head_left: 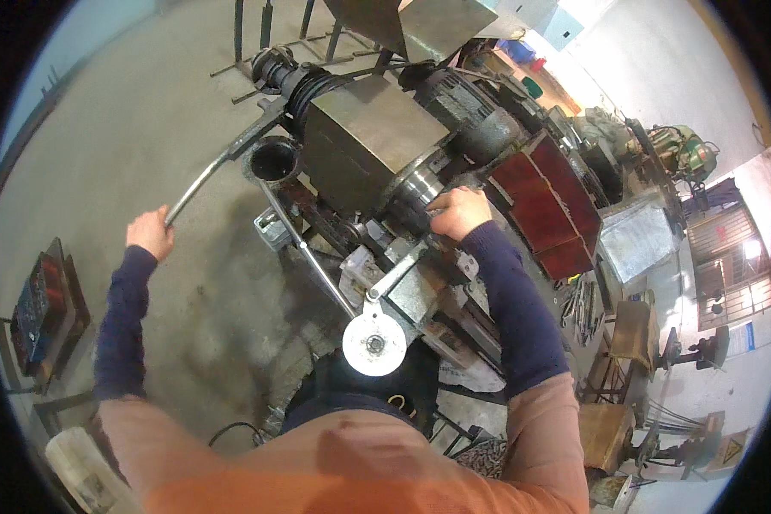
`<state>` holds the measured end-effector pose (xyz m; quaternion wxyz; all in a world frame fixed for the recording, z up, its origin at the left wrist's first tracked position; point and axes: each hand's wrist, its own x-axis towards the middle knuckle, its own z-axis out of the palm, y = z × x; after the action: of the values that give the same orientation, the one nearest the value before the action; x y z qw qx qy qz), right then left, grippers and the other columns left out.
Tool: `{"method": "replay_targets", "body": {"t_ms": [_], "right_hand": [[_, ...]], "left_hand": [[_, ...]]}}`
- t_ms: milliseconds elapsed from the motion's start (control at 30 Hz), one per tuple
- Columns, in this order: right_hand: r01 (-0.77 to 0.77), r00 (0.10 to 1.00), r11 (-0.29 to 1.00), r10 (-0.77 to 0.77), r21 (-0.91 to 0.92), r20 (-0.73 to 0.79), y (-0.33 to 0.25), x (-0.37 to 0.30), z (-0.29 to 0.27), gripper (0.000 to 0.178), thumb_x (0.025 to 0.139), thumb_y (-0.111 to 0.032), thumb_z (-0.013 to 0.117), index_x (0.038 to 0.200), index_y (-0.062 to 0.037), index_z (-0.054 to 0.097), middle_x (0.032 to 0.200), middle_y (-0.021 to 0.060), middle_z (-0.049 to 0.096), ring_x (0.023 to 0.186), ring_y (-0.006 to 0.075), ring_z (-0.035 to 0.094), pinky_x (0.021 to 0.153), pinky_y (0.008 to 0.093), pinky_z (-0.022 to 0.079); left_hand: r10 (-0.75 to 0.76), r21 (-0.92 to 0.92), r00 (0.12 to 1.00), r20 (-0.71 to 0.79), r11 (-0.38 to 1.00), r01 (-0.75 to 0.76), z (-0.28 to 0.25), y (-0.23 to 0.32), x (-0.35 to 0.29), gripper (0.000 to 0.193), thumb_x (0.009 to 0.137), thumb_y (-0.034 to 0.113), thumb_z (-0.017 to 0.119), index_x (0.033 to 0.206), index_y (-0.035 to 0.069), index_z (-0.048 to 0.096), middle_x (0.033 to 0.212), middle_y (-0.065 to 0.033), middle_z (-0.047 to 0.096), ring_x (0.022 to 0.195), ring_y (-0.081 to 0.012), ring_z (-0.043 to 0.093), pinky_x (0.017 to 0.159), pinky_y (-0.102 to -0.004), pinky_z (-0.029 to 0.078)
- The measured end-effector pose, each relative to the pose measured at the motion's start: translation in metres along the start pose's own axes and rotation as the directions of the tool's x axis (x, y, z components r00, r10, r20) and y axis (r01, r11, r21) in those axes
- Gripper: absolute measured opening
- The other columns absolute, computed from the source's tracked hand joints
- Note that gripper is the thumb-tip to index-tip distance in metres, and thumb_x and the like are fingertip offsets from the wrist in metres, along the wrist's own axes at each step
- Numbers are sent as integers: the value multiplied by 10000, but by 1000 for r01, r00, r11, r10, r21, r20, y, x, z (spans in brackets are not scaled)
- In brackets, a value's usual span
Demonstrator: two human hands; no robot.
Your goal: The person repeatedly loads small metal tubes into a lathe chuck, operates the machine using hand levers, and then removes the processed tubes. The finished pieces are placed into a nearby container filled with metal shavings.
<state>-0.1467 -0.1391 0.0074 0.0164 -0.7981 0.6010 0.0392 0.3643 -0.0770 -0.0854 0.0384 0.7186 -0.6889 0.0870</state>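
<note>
My left hand [150,233] is closed around the end of a long metal lever [201,182]. That lever slopes up to the far left end of a lathe-like machine with a boxy metal housing [377,124]. At the housing's right side, my right hand [461,214] is closed, its fingers curled against or just beside a shiny steel cylinder [419,184]. Whatever lies inside those fingers is hidden. Nearer my body is a round pale metal disc [373,344] with a short crank arm [398,272]. A second thin rod [308,250] runs between the disc and the machine.
A motor [458,103] sits behind the housing. To the right are a dark red box [548,206], a silver metal box [638,236] and several loose tools [582,308]. A red-and-black block [47,313] stands at the left, with a whitish container [81,471] lower down.
</note>
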Motion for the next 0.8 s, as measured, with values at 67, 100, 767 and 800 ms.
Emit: {"method": "replay_targets", "body": {"t_ms": [67,100,767,800], "right_hand": [[32,999,999,-32,-12,-12,-4,-3,-2,336,532,-264,578,832,-210,719,844,63,663,890,222,576,823,368,380],[63,997,998,-62,12,-54,-5,-3,1,328,531,-256,577,821,-204,720,840,62,664,882,223,576,819,365,383],[-63,886,972,158,225,-437,71,-216,-12,434,513,-175,608,936,-80,641,1018,118,596,1002,309,509,907,416,362],[-100,858,969,200,227,-474,92,-247,5,422,516,-164,602,927,-75,642,1010,127,599,985,306,518,897,416,369]], "left_hand": [[-124,244,981,150,966,85,7,-48,44,103,728,142,580,798,71,603,715,-151,614,722,-314,616,629,-410,495],[-107,251,991,74,964,85,2,-67,60,72,725,118,571,754,66,611,728,-144,621,720,-309,620,627,-402,500],[42,-300,917,396,950,86,217,147,81,385,607,258,722,960,122,652,932,-105,649,913,-288,610,777,-388,483],[48,-152,891,451,988,24,228,143,92,388,586,255,734,945,128,656,924,-103,649,912,-275,613,774,-380,482]]}}
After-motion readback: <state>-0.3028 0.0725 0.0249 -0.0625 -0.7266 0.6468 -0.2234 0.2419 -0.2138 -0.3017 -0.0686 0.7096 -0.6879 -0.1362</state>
